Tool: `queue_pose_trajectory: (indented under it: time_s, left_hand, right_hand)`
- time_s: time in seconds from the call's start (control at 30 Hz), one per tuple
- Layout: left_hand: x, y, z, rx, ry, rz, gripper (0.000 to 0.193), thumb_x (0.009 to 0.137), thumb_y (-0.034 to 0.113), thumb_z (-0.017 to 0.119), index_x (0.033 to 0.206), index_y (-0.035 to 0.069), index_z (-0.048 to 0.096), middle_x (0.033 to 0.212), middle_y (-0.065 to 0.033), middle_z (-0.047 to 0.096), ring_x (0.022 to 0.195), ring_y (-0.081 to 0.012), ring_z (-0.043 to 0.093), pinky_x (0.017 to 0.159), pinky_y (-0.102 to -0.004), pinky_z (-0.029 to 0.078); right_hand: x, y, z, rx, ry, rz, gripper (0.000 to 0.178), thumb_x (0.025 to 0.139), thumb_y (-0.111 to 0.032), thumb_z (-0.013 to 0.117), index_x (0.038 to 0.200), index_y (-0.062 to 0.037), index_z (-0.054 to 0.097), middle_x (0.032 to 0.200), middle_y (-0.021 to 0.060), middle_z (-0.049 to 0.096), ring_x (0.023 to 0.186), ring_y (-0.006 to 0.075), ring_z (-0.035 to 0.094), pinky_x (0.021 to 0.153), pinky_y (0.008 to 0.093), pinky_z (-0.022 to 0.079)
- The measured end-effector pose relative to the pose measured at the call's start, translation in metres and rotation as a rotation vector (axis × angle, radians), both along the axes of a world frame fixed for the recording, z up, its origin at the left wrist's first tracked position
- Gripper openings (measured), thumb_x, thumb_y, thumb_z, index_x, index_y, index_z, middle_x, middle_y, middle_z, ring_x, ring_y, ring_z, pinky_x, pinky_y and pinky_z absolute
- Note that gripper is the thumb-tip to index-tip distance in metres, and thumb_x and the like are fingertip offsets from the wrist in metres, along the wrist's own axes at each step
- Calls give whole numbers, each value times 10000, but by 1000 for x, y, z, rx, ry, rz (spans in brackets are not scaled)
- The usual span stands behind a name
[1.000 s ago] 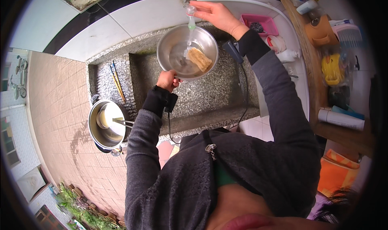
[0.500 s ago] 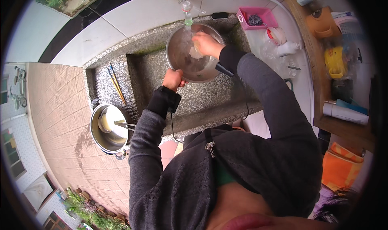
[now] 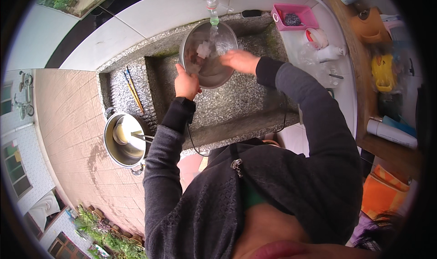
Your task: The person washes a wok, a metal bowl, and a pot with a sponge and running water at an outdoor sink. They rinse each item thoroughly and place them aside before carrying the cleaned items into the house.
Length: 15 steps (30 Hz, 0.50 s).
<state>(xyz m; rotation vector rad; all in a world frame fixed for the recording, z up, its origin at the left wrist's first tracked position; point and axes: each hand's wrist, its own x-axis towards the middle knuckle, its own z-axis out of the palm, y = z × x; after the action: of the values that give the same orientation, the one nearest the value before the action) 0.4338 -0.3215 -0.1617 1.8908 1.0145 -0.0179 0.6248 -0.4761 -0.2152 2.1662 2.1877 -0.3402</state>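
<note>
Inside the stone sink, a round metal bowl is held tilted beneath the tap. Pale, whitish flat pieces lie in it in water; their kind I cannot make out. With the thumb over the near left rim and the fingers underneath, my left hand grips the bowl. Across the right rim reaches my right hand, fingers stretched into the bowl and slightly blurred, with nothing visible in them. Water runs from the clear and green tap nozzle into the bowl.
Two thin sticks lie on the sink's left ledge. Left of the sink stands a metal pot with a ladle and a pale liquid. A pink basket holding a scouring pad, a white bottle and plastic bags are at the right.
The bowl has shifted left and tilted. My left hand has turned, its thumb now up over the rim. My right hand has moved from the bowl's middle to its right side, away from the pale pieces.
</note>
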Motion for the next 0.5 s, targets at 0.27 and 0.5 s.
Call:
queue_pose_trajectory:
  time_s: [0.27,0.5]
  left_hand:
    - [4,-5,11,154,90,-23,698,825,136,445,1379,-156,136,581,-149,628,464,-240,629,458,-332,510]
    - [-3,30,-6,648,297,-678,193,790,219,622,637,113,675,656,-83,621,666,-261,642,617,-395,535]
  right_hand:
    - [-23,30,7,365,424,-386,473,763,-29,528,1235,4,531,1322,210,468,1195,367,475,1018,394,411]
    - [-73,-8,7,360,193,49,251,750,-171,638,953,-27,611,1187,142,542,1103,324,491,905,415,450]
